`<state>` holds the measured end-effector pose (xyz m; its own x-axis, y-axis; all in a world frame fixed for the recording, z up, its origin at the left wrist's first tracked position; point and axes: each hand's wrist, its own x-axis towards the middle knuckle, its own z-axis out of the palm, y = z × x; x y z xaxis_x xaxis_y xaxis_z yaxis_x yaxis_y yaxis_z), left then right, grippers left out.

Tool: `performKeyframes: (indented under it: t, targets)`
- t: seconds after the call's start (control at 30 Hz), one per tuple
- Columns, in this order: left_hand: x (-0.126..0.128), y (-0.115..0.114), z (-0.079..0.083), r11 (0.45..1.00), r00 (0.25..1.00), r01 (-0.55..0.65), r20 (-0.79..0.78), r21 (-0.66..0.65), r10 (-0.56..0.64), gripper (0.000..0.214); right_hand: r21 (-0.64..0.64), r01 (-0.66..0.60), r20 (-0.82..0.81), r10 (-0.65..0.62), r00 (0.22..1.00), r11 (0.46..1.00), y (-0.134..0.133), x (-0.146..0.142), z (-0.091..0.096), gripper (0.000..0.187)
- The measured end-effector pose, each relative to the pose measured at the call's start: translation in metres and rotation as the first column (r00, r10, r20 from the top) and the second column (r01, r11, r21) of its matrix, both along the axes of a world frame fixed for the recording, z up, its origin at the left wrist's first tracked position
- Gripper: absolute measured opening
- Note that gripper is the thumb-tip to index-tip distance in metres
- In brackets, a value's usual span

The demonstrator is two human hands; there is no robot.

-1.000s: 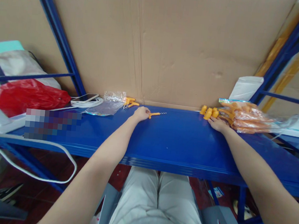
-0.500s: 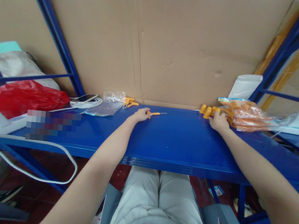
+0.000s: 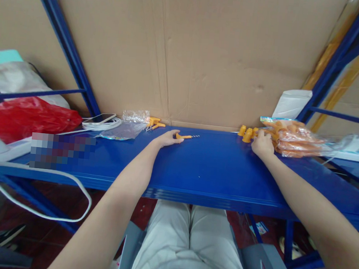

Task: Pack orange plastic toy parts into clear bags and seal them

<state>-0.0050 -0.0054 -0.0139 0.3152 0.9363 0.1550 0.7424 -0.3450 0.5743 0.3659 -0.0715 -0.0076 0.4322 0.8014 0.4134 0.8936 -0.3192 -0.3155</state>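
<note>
My left hand (image 3: 169, 138) rests on the blue shelf with thumb and fingers closed around the handle end of an orange corkscrew (image 3: 184, 137). Its metal spiral points right. My right hand (image 3: 263, 144) has its fingers bent down among the orange caps (image 3: 247, 135), beside the clear bag of orange parts (image 3: 293, 139). The fingers seem to grip one cap, mostly hidden by them. Further left, more orange handles with metal spirals (image 3: 155, 123) lie by a clear plastic bag (image 3: 126, 129).
A cardboard sheet (image 3: 221, 62) stands along the back of the blue shelf (image 3: 207, 171). To the left are a coiled white cable (image 3: 106, 125), a red plastic bag (image 3: 32, 116) and a power strip (image 3: 13, 151). A white box (image 3: 292, 104) leans at the back right.
My right fingers have shifted slightly over the orange cap, which now shows less. My left thumb sits lower on the corkscrew handle; the corkscrew stays nearly in place.
</note>
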Motion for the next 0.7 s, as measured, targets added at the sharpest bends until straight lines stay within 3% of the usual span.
performKeyframes:
  t: [0.27,0.53,0.7]
  targets:
    - [0.007,-0.004,0.002,0.999,0.999,-0.019,0.030,-0.031,0.020,0.068,0.074,0.003,-0.026,-0.001,1.000,0.997,-0.002,-0.001,0.002,0.036]
    - [0.017,-0.005,0.001,0.985,0.988,0.069,-0.144,0.160,-0.046,0.053,0.235,-0.024,0.023,0.019,1.000,0.972,-0.007,-0.004,0.008,0.036]
    - [0.027,-0.007,0.003,0.975,0.959,0.054,-0.283,0.217,0.010,0.041,0.268,-0.109,0.106,0.083,0.991,0.957,-0.016,-0.022,0.018,0.037]
